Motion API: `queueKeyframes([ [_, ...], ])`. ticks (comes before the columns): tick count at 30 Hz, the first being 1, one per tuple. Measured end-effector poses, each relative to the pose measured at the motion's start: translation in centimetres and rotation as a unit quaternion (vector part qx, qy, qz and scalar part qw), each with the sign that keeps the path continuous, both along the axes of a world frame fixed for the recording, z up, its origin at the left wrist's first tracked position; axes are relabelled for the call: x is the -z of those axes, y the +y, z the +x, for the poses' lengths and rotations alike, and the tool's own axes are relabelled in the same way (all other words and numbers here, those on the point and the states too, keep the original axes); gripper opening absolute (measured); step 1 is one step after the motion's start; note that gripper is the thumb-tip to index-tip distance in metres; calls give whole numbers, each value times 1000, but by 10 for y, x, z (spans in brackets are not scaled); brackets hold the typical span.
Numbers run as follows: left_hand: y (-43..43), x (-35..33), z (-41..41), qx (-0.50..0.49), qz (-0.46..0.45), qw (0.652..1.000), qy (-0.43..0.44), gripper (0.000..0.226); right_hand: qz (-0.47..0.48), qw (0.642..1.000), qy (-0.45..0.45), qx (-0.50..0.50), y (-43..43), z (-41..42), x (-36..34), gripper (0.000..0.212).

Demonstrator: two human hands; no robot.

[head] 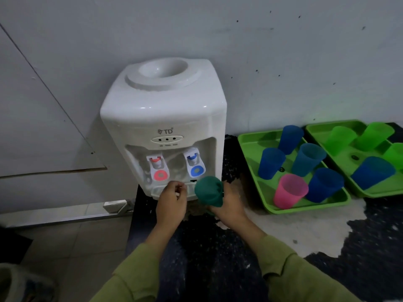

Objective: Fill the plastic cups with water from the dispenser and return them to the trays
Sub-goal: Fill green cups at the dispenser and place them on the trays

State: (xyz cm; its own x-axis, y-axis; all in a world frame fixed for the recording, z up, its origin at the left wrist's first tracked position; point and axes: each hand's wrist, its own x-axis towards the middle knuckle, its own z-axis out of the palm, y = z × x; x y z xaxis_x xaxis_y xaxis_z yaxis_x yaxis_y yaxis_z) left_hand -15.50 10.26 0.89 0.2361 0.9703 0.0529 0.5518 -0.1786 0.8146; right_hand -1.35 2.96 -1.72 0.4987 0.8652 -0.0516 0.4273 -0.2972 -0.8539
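Observation:
A white water dispenser (pixel 162 118) stands against the wall, with a red tap (pixel 158 167) on its left and a blue tap (pixel 195 163) on its right. My right hand (pixel 229 205) grips a dark green plastic cup (pixel 209 191), held just below and right of the blue tap. My left hand (pixel 172 198) hovers in front of the drip tray with curled fingers and holds nothing. To the right, a green tray (pixel 250 149) carries several blue cups and a pink cup (pixel 289 190). A second green tray (pixel 316 127) holds green cups and a blue one.
The dispenser and trays sit on a dark speckled counter (pixel 218 247) with a pale worn patch (pixel 294 223). A white wall is close behind. At the left the counter ends, with tiled floor (pixel 72 240) below.

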Motion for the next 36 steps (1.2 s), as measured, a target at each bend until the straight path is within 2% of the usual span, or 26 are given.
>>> queueKeyframes([
  [6,-15,17,27,21,-32,999,18,11,13,999,-19,35,-21,36,-14,70],
  [13,-27,19,98,62,-78,994,39,14,65,995,-52,54,-21,110,-62,69],
  [21,-19,21,181,107,-128,982,89,34,92,992,-60,58,12,203,-103,67],
  [27,-18,29,222,96,-134,979,122,37,30,997,-41,62,50,260,-98,70],
  [32,-24,37,239,69,-175,978,90,37,-60,997,-40,14,75,288,-71,71],
  [36,-25,39,244,42,-179,978,99,36,-111,992,-48,-22,88,298,-51,75],
])
